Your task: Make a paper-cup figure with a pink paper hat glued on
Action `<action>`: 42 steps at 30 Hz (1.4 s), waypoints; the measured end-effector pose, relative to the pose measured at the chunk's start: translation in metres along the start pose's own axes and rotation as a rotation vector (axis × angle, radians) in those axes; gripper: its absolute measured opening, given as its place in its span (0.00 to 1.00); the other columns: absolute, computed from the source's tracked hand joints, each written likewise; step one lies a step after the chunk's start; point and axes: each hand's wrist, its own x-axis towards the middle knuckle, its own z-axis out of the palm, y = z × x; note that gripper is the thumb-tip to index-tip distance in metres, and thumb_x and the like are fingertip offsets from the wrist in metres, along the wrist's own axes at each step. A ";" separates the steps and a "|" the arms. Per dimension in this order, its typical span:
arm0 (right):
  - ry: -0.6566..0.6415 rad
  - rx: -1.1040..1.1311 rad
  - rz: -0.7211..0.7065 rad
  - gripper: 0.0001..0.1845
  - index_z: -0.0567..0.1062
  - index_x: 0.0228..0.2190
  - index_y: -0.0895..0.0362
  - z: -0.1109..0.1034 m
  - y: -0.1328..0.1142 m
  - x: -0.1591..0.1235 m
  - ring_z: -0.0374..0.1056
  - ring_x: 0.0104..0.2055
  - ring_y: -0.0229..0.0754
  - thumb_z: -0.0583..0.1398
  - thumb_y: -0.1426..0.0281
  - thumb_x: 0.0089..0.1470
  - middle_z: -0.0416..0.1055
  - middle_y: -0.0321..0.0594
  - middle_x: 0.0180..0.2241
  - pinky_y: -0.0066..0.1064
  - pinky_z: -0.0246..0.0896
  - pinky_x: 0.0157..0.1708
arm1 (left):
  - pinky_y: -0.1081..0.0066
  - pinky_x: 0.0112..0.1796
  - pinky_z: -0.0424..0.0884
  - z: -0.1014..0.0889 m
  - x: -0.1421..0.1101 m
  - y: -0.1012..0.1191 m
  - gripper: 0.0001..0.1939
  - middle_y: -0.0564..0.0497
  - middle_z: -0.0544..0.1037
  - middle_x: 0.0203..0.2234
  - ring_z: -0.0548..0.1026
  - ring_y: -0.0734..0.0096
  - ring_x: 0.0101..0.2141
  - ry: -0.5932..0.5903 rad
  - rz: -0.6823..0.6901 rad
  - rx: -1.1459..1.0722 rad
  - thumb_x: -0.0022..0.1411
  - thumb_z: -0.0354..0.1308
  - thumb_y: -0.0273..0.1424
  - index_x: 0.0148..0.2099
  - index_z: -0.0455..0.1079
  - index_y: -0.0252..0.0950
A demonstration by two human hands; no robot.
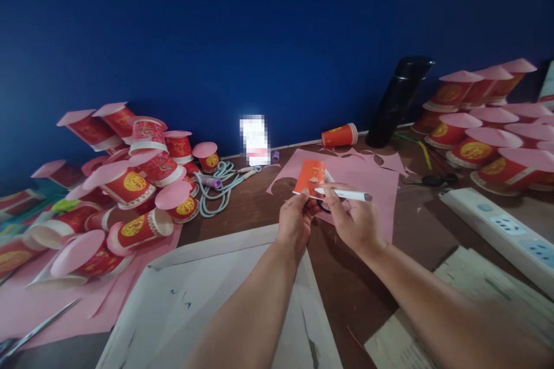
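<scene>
My left hand is closed on the lower edge of an orange-red paper cup, whose small dark and yellow marks face up. Pinched between the fingers of my right hand is a white marker. Its left end meets the cup's surface or hovers just over it; I cannot tell which. Both hands are above a sheet of pink paper with curved cut edges. Something dark and curved shows under the hands, mostly hidden.
Red cups with pink cone tops pile up at left; more stand at right. A black flask, power strip and stacked cups surround the pink paper. Scissors, a pale cable and a white board lie nearer.
</scene>
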 end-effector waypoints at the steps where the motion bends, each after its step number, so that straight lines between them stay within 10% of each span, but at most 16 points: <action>1: -0.014 -0.004 0.007 0.12 0.77 0.38 0.54 0.000 0.001 -0.001 0.76 0.38 0.46 0.55 0.62 0.60 0.79 0.42 0.36 0.36 0.70 0.39 | 0.78 0.26 0.69 0.000 0.000 0.000 0.06 0.53 0.72 0.18 0.70 0.80 0.20 -0.004 0.002 0.000 0.50 0.64 0.26 0.27 0.70 0.29; 42: -0.022 0.086 0.038 0.12 0.76 0.40 0.54 0.000 -0.001 0.000 0.76 0.38 0.45 0.55 0.63 0.60 0.79 0.43 0.38 0.33 0.71 0.37 | 0.77 0.26 0.68 0.001 0.000 -0.001 0.06 0.52 0.73 0.19 0.71 0.80 0.20 0.007 0.009 0.012 0.50 0.64 0.26 0.28 0.71 0.29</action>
